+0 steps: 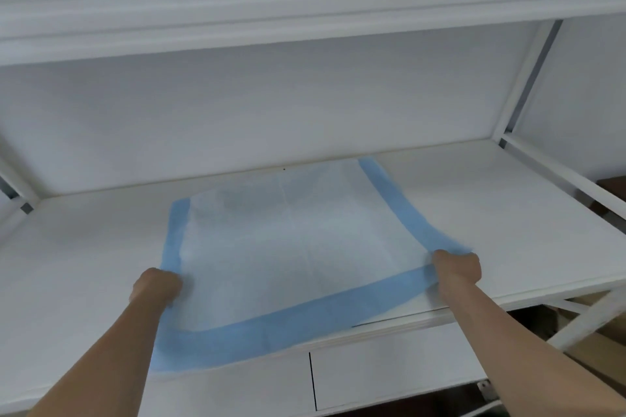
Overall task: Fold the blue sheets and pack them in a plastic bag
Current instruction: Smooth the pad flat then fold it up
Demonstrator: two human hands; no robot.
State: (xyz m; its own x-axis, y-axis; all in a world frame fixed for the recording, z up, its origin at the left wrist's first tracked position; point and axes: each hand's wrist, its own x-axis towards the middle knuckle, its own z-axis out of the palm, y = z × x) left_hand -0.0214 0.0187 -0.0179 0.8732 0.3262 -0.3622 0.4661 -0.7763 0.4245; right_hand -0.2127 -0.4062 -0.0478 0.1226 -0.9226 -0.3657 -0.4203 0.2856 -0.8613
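We hold a blue-bordered sheet (298, 247) spread across the white tabletop (508, 213), its pale centre facing up and its far edge lying close to the back panel (271, 105) of the white frame. Our left hand (156, 286) is closed on the sheet near its left border, and our right hand (457, 267) is closed on the near right corner, where the blue band bunches slightly under the fingers. The near edge sags toward us over the front of the tabletop, above a white drawer front (389, 369). No plastic bag is in view. We judge this to be the start of a fold, with packing not yet begun. To do it well, we would keep both grips even, lift the near edge together, carry it straight over to meet the far edge, match the blue bands corner to corner, and then smooth the crease flat before letting go. Uneven pull would likely skew the fold.
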